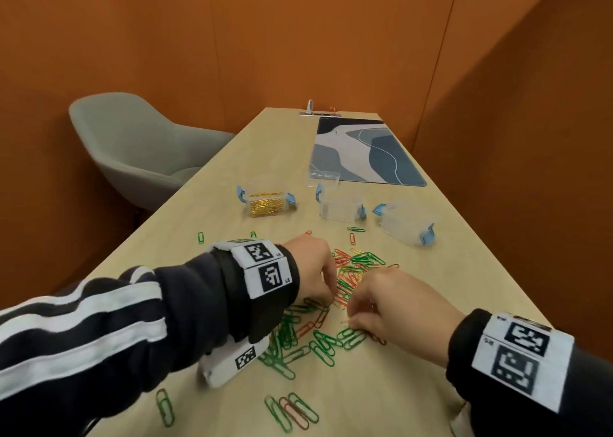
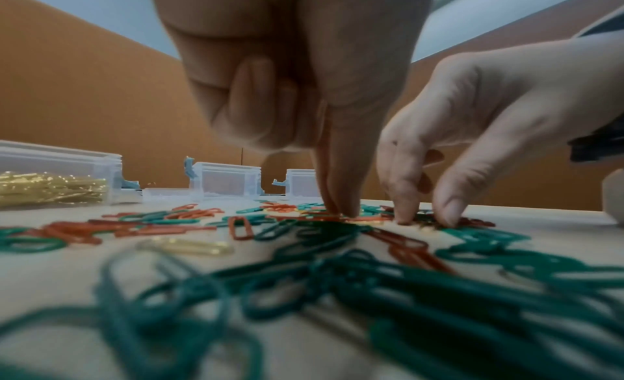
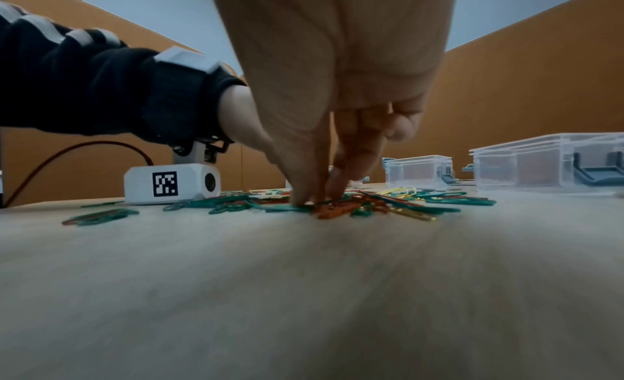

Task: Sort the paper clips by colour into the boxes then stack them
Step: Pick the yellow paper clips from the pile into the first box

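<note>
Left hand (image 1: 311,267): fingers point down into the paper clip pile (image 1: 348,280). The wrist view shows the thumb and forefinger tips pressed together on a red clip (image 2: 326,172) that runs up between them; the other fingers are curled into the palm.

Right hand (image 1: 394,300): fingers bent downward, tips close together and touching clips at the near right edge of the pile. Whether a clip is actually pinched cannot be told from either wrist view.

Paper clip pile: green, red and a few gold clips, loose on the table (image 1: 431,387) between and under both hands. Strays lie apart, among them a green clip (image 1: 200,237) to the far left and a group of green and red clips (image 1: 292,411) near the front edge.

Box with gold clips (image 1: 267,201): clear plastic, blue latches, lid off, holding gold clips only; stands beyond the pile, to the left.

Middle box (image 1: 340,206): clear, blue latches; contents cannot be made out.

Right box (image 1: 406,224): clear, blue latches, tilted; contents cannot be made out.

Loose clear lid (image 1: 324,178): behind the middle box, at the edge of the blue-grey patterned mat (image 1: 365,151).

Markings: both wrist bands carry black-and-white square codes; "L5" (image 1: 288,280) is legible on the left one.
</note>
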Available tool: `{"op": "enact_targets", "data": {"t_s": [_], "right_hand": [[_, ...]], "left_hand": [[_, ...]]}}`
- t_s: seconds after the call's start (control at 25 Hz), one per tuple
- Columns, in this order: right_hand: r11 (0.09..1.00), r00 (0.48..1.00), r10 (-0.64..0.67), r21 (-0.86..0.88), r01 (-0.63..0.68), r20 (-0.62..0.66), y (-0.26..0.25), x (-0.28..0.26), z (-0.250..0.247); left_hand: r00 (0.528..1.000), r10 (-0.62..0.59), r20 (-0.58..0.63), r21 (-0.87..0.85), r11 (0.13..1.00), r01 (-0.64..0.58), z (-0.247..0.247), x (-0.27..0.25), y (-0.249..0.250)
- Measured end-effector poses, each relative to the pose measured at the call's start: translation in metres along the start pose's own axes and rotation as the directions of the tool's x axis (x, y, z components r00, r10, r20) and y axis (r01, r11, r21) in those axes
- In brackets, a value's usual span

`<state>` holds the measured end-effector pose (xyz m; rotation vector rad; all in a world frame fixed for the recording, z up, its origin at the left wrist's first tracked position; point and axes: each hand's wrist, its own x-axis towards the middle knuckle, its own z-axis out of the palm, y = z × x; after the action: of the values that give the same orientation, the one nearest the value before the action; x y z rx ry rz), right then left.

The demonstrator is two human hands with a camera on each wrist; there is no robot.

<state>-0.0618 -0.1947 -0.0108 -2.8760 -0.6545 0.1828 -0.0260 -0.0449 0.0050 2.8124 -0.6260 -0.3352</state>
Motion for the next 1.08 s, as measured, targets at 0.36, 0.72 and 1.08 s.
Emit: {"op": "enact_targets", "data": {"t_s": [0.36,0.72,1.08], "right_hand": [[0.999,0.999,-0.008,0.038,0.007,0.036,0.002,0.004,0.003],[0.916,0.85,-0.255,0.168,0.365,-0.461,-0.005,0.0,-0.005],[0.879,0.788,-0.424,0.007,0.477,-0.446,-0.013,0.002,0.001]], "left_hand": [[0.993,-0.022,0.113,0.182,0.983,0.001,0.007,0.014,0.0],[0.881,-0.135,0.453,-0.799,0.377,0.469,-0.013,-0.024,-0.012],[0.913,-0.143,0.382,-0.916,0.068,0.394,0.013,-0.041,-0.002]]}}
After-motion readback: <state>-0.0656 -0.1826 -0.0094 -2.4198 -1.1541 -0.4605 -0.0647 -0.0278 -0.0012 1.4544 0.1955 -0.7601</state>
